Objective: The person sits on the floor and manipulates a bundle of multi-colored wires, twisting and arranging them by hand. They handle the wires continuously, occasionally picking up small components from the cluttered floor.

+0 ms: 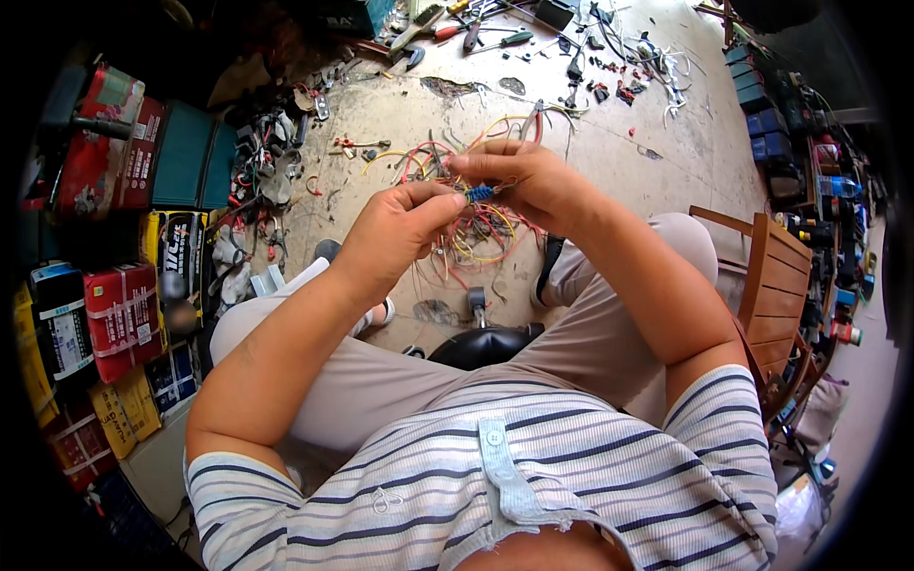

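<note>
Close together in the middle of the view, my two hands are at work above a tangle of wires. A small ribbed blue piece, like a connector [479, 193], sits between my fingertips with thin wires about it. My left hand [400, 226] pinches it at its left end between thumb and forefinger. From the right, my right hand [538, 186] has its fingers curled round thin wires by the connector's other end, and its forefinger reaches over toward my left fingertips. Red, yellow and grey wires [495, 238] lie loosely on the floor beneath my hands.
Screwdrivers [515, 39], a brush [417, 27] and scattered cable scraps lie on the floor ahead. Boxes [122, 319] stack up on the left, beside a heap of dark parts [276, 157]. A wooden chair [769, 285] and loaded shelves stand on the right. A black round seat [486, 345] is between my legs.
</note>
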A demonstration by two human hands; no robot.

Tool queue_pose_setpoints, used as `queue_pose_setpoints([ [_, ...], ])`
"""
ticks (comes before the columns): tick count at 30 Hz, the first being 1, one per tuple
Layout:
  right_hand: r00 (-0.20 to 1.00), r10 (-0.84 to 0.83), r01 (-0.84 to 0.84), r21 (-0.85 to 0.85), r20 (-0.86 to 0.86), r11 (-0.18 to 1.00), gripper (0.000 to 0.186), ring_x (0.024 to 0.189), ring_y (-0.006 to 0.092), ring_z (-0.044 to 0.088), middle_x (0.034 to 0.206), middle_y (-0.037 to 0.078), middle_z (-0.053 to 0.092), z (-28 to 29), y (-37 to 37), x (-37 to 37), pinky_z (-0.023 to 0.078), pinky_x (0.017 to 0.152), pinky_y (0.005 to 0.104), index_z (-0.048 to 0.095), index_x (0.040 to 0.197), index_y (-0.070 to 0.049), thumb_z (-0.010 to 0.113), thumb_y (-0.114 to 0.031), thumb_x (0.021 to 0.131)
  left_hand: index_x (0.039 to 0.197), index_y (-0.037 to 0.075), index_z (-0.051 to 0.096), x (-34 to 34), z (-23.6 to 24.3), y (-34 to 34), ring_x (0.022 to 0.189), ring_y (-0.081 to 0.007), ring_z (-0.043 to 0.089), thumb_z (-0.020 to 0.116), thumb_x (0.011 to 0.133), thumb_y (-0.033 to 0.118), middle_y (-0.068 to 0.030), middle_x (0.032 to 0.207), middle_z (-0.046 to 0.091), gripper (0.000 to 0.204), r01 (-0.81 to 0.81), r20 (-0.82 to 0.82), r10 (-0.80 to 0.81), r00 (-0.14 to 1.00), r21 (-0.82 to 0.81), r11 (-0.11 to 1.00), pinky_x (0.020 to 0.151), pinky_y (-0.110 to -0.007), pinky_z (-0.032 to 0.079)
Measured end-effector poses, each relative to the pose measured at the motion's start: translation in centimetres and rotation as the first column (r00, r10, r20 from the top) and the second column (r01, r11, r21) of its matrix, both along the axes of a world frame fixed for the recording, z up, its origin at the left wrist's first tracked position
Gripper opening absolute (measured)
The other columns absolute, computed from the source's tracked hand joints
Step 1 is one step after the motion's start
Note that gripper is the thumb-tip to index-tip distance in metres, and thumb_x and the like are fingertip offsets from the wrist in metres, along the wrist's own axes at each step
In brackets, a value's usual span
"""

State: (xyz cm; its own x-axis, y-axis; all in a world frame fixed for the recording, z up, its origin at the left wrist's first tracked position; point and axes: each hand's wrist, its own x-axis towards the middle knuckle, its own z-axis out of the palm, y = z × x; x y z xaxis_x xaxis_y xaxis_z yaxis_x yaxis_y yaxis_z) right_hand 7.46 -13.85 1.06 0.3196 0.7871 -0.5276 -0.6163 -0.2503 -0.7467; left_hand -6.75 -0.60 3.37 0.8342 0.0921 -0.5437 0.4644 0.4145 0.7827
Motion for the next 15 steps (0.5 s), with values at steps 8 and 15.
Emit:
queue_pose_setpoints([
  [8, 0.853, -0.142, 0.123, 0.072, 0.503, 0.990, 0.024, 0.073, 0.0061, 0.053, 0.080, -0.002, 0.060, 1.1, 0.2, 0.7, 0.042, 0.070, 0.0212, 0.066, 0.092, -0.003, 0.071, -0.023, 0.080, 0.081, 0.003, 0.066, 0.3, -0.3, -0.2, 0.048, -0.0016, 0.029, 0.059, 0.084, 0.020, 0.0078, 0.060, 0.040, 0.018, 0.064, -0.097, -0.045, 0.994, 0.206, 0.977, 0.044, -0.020, 0.021],
  [15, 0.947, -0.151, 0.089, 0.218, 0.285, 0.972, 0.022, 0.074, 0.0112, 0.060, 0.082, 0.004, 0.063, 3.0, -0.2, 0.4, 0.049, 0.071, 0.0243, 0.061, 0.101, -0.001, 0.061, -0.019, 0.089, 0.080, 0.003, 0.064, 0.4, -1.9, 0.6, 0.047, -0.0016, 0.029, 0.059, 0.082, 0.019, 0.0074, 0.059, 0.039, 0.017, 0.014, -0.162, 0.025, 0.986, 0.231, 0.973, 0.043, -0.019, 0.020],
])
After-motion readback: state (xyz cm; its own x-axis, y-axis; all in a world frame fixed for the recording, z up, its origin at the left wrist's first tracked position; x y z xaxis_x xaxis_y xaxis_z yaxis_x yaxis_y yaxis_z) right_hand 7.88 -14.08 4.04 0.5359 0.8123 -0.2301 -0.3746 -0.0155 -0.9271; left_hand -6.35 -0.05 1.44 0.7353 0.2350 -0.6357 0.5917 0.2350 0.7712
